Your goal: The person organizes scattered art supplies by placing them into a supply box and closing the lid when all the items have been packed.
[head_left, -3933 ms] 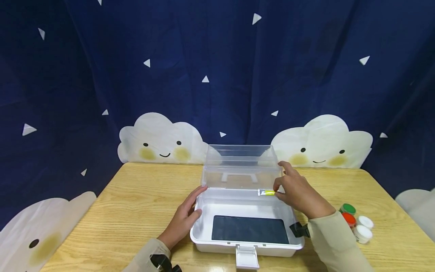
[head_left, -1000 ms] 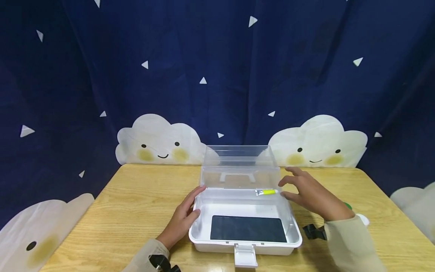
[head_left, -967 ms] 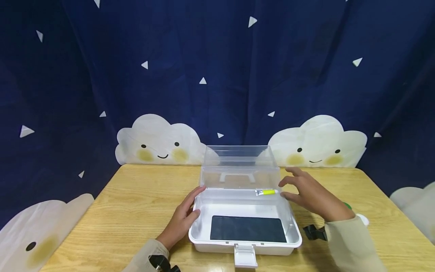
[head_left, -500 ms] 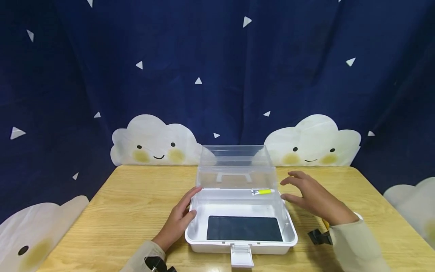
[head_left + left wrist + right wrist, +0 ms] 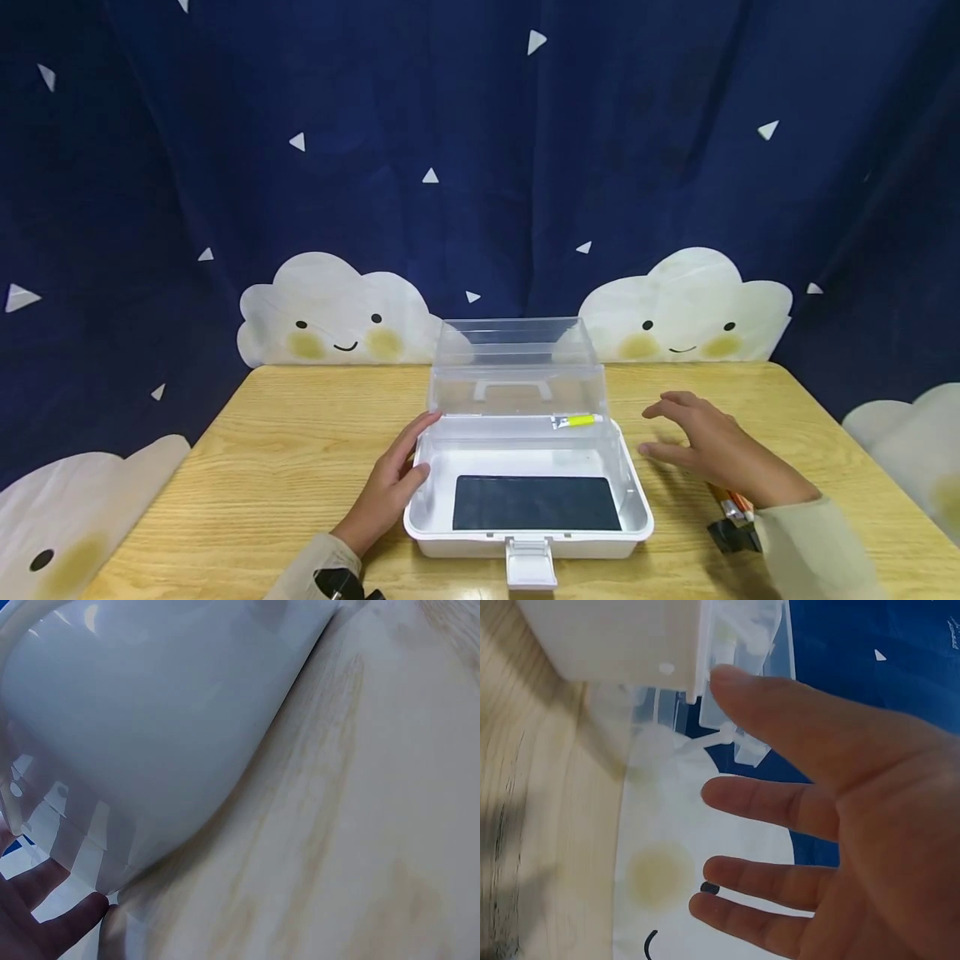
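Note:
A white plastic box [image 5: 528, 546] stands with its clear lid [image 5: 517, 387] raised at the back and its front latch hanging down. Inside lies a dark rectangular panel [image 5: 536, 502]. A small tube with a yellow band [image 5: 581, 421], silver at one end, lies along the box's back edge. My left hand [image 5: 386, 487] rests at the box's left rim; in the left wrist view its fingertips [image 5: 90, 906] are by the white wall. Off the right side hovers my right hand [image 5: 708, 442], fingers apart and holding nothing, its palm [image 5: 892, 825] facing the right wrist camera.
Small orange-red and silvery items [image 5: 738, 504] lie on the wooden table [image 5: 315, 450], partly covered by my right forearm. A dark blue curtain [image 5: 360, 167] with white triangles and cloud faces hangs behind the table.
My right hand, which pinched the yellow tube earlier, has let it go on the back edge and drawn away to the right. The left hand stays at the rim. The head view shifted slightly.

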Motion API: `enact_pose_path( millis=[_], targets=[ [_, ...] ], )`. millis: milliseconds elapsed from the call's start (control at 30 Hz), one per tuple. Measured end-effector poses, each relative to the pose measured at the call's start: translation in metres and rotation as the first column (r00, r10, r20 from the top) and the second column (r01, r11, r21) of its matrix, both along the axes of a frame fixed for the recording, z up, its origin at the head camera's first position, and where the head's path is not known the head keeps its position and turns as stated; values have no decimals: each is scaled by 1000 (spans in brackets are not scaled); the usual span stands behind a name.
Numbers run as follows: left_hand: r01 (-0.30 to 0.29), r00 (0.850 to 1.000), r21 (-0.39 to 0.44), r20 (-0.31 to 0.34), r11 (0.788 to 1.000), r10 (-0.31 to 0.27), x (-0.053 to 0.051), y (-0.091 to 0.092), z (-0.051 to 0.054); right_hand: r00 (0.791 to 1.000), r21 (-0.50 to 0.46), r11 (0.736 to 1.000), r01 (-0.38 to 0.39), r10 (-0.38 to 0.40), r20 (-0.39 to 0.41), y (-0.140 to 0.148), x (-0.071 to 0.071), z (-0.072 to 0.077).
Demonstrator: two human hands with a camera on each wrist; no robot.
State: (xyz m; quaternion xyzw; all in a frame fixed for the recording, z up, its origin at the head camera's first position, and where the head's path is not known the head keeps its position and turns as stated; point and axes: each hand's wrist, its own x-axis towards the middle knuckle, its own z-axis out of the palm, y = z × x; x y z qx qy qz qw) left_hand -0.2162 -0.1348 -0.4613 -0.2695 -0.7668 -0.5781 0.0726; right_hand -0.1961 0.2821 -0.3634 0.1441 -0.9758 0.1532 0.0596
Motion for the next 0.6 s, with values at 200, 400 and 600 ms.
enact_pose_path(
  millis=[200, 400, 600],
  targets=[
    [-7, 1000, -3, 7, 1000, 7, 1, 1, 0, 997, 67, 996, 56, -59, 42, 9, 1, -1],
    [4, 1000, -13, 0, 1000, -4, 0, 0, -1, 994, 107, 991, 82, -89, 61, 20, 0, 0],
    [20, 1000, -6, -4, 1000, -20, 0, -1, -1, 990, 117, 988, 98, -109, 90, 31, 0, 0]
  ],
)
